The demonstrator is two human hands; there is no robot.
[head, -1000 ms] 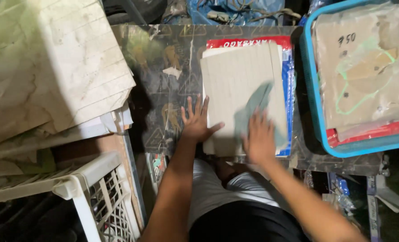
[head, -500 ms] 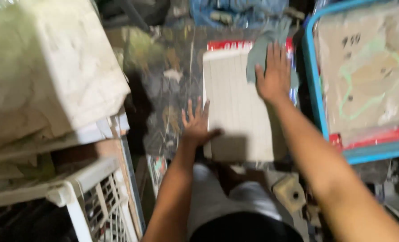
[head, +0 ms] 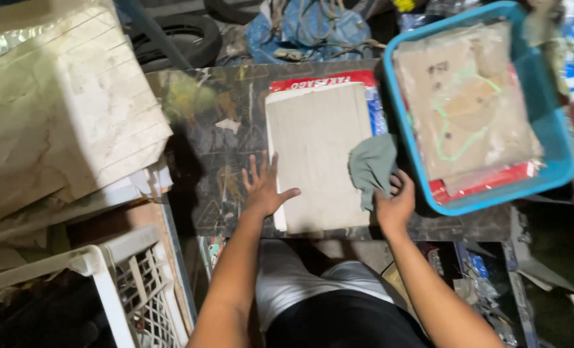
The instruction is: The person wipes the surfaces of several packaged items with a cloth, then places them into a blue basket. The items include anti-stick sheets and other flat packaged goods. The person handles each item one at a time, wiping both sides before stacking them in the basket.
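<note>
Pale board point(head: 318, 154) flat on dark patterned table point(head: 203, 135), long side running away from the body, covering most of a red and blue packet point(head: 325, 82) beneath, of which only the top strip and right edge show

Left hand point(head: 263, 188) open, fingers spread, palm pressed at the board's lower left edge, half on board and half on table; judged as a brace, pinning the board so it does not slide under rubbing from the other side

Right hand point(head: 395, 203) closed on a grey-green cloth point(head: 372, 167) at the board's lower right edge; fingers curled round the bunched lower end, the rest of the cloth draped over the edge onto the surface. Grip looks loose and high, fit for wiping rather than lifting

Just right of the cloth, blue tub point(head: 551, 116) holding clear bags of brownish sheets with a green cord inside, a red packet at the near end; near enough to reach without shifting the body

Left of the table, stack of cream tiles point(head: 61, 116) tilted on a white crate point(head: 106, 277), well apart from the hands. Beyond the table's far edge, tyre point(head: 177, 38) and blue bag point(head: 313, 29), untouched

Knees tucked under the near edge, bringing both arms squarely over the board
</note>
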